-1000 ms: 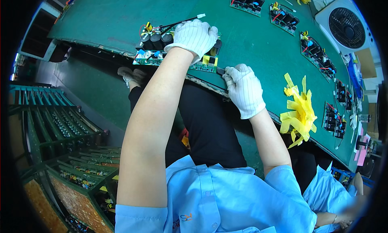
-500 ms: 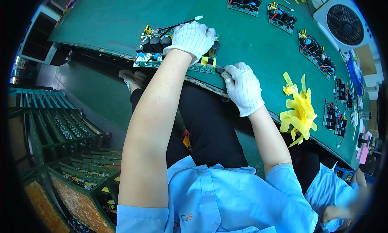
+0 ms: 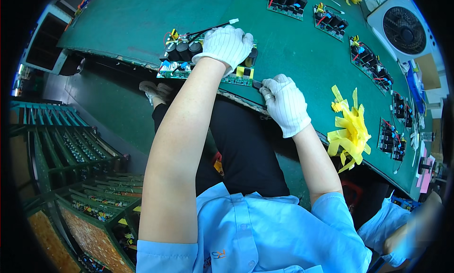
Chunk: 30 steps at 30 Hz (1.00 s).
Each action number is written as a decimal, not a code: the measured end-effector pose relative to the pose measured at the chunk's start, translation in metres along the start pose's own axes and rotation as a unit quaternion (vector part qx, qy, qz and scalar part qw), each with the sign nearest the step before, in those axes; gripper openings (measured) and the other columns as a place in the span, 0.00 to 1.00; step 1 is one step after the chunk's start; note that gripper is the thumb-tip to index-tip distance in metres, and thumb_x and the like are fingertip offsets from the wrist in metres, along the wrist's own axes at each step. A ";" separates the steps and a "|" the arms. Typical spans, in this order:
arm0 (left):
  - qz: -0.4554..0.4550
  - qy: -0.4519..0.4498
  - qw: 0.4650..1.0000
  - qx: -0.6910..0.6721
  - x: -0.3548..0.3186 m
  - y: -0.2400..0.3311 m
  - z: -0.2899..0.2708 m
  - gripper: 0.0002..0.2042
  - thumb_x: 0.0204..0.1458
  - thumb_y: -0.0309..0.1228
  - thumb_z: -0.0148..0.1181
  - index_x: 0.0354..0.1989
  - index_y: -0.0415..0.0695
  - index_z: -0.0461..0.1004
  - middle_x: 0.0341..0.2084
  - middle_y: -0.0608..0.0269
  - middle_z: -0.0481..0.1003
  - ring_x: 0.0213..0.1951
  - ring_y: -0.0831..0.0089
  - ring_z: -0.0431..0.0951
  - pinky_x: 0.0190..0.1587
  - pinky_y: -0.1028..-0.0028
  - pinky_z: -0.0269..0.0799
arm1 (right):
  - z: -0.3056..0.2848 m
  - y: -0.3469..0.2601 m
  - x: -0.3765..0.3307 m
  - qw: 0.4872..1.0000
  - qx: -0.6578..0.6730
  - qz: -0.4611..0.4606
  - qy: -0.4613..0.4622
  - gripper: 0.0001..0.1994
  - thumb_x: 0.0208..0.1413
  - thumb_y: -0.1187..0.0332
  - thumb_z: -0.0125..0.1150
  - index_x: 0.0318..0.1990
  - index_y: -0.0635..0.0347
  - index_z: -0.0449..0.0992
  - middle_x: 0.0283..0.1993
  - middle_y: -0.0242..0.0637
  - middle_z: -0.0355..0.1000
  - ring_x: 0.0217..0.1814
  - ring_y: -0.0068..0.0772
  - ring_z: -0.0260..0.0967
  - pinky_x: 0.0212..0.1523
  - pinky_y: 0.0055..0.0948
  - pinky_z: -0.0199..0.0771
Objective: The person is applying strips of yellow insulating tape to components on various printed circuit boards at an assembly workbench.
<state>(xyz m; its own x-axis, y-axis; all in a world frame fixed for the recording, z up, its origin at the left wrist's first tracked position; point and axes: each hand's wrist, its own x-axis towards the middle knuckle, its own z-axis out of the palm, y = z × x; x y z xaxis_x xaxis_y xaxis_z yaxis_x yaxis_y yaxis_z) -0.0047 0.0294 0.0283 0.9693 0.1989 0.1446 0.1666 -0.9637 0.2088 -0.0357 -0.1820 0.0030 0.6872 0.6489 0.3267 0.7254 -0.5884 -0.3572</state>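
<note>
A green circuit board [image 3: 173, 70] with black cylindrical capacitors, yellow parts and a white-plugged black cable lies at the bench's near edge. My left hand [image 3: 222, 47], in a white striped glove, is closed over its middle with the fingers curled on the board's parts. That hand hides part of the capacitor row. At the board's near right corner is my right hand [image 3: 286, 102], also gloved, with its fingers pinched around a small dark tool [image 3: 257, 83]. Only the tool's tip shows, touching or almost touching the board's edge; its kind cannot be made out.
Several similar circuit boards [image 3: 371, 62] stand along the bench's far right side. A bunch of yellow tape strips [image 3: 352, 131] hangs at the near edge. A white fan [image 3: 404, 29] stands at far right. Green racks [image 3: 71, 150] are at left. Another person's sleeve [image 3: 385, 223] shows lower right.
My hands have barely moved on the board, and the right hand has shifted very slightly. The other person at lower right has moved an arm.
</note>
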 end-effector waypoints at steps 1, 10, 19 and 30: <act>-0.001 -0.003 1.000 0.002 0.000 0.000 0.000 0.24 0.60 0.45 0.37 0.37 0.44 0.80 0.37 0.49 0.79 0.42 0.54 0.79 0.53 0.56 0.68 | 0.000 -0.001 0.000 1.000 -0.008 0.004 0.002 0.06 0.53 0.67 0.62 0.37 0.55 0.78 0.34 0.37 0.71 0.39 0.43 0.70 0.38 0.38 0.73; 0.004 0.006 1.000 0.007 0.002 0.001 0.000 0.24 0.60 0.45 0.36 0.38 0.44 0.80 0.38 0.49 0.79 0.43 0.54 0.79 0.52 0.55 0.69 | 0.003 -0.002 0.006 1.000 -0.015 0.006 0.001 0.07 0.54 0.67 0.58 0.40 0.55 0.75 0.36 0.40 0.70 0.39 0.45 0.70 0.35 0.43 0.74; 0.012 0.016 0.999 0.028 0.000 0.000 0.000 0.23 0.61 0.45 0.39 0.37 0.42 0.80 0.38 0.49 0.78 0.43 0.52 0.78 0.50 0.57 0.71 | -0.008 0.004 0.027 0.985 -0.065 -0.091 -0.135 0.17 0.55 0.72 0.50 0.53 0.55 0.72 0.38 0.46 0.70 0.41 0.50 0.71 0.38 0.46 0.74; 0.027 0.037 0.999 0.029 0.003 -0.003 0.005 0.23 0.61 0.44 0.38 0.35 0.42 0.79 0.37 0.50 0.78 0.42 0.52 0.78 0.49 0.57 0.71 | -0.004 0.019 0.046 0.990 0.071 -0.061 -0.103 0.15 0.57 0.74 0.48 0.51 0.58 0.73 0.36 0.50 0.70 0.41 0.56 0.70 0.42 0.45 0.71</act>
<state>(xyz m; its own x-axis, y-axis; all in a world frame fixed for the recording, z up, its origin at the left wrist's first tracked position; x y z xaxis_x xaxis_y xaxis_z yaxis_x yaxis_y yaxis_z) -0.0019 0.0322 0.0231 0.9614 0.1572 0.2260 0.1268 -0.9815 0.1433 0.0092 -0.1652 0.0148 0.5609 0.8048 0.1942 0.7796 -0.4345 -0.4510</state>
